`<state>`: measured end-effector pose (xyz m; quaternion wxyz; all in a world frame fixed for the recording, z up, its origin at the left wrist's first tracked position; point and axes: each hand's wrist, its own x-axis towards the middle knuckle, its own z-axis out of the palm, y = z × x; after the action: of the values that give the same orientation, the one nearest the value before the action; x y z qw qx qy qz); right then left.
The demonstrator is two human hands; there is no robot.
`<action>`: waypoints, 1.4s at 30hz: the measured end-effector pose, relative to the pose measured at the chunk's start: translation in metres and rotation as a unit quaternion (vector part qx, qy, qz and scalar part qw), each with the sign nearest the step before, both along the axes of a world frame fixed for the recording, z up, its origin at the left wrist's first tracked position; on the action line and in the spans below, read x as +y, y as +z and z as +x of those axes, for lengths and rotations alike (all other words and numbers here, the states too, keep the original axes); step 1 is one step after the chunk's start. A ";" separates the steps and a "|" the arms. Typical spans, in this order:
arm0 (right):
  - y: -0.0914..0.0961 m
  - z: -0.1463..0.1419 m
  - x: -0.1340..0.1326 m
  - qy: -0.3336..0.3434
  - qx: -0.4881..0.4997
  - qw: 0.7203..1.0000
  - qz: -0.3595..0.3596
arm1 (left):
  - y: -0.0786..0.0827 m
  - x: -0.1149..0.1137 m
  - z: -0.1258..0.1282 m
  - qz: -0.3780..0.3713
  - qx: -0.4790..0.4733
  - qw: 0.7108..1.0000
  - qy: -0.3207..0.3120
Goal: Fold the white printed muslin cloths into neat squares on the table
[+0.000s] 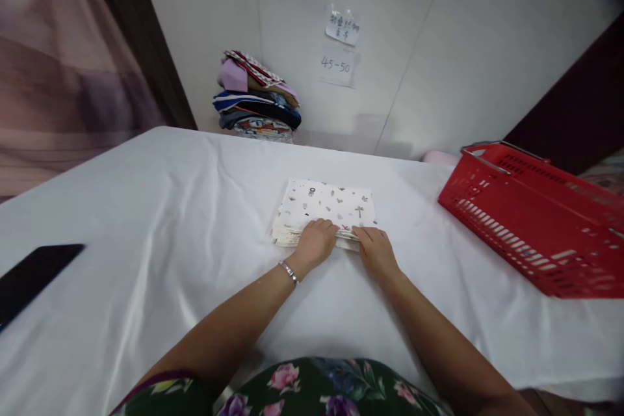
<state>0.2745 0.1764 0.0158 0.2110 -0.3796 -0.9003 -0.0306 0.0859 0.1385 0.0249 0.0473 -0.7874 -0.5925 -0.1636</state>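
A white cloth with small printed motifs lies folded into a thick rectangle of several layers on the table. Its layered edge faces me. My left hand has its fingers curled over that near edge, left of the middle. Just to the right, my right hand grips the same edge with the thumb side toward the left hand. Both sets of fingertips are partly hidden by the cloth and the hands. What garment or item the cloth is, I cannot tell.
A white sheet covers the table. At the right stands a red plastic basket with metal handles. A dark flat object lies at the left. Beyond the far edge is a stack of folded clothes; paper notes hang on the wall.
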 end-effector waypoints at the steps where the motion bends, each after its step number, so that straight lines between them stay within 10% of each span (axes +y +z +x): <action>1: -0.001 0.007 0.001 -0.014 -0.002 1.000 0.004 | 0.000 0.001 -0.001 -0.005 -0.002 1.000 0.001; 17: -0.020 0.033 -0.002 -0.067 0.152 0.982 -0.092 | -0.001 0.004 0.013 0.025 -0.001 0.999 -0.041; 28: -0.025 0.038 0.006 -0.048 0.439 0.847 -0.296 | -0.002 0.021 0.041 0.090 -0.035 0.990 -0.103; 42: -0.031 0.035 0.012 -0.045 0.457 0.835 -0.304 | -0.002 0.011 0.061 0.090 -0.049 0.991 -0.090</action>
<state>0.3091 0.1888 -0.0153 0.4710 -0.4352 -0.6471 0.4123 0.1472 0.1497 0.0232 0.0742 -0.8208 -0.5041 -0.2580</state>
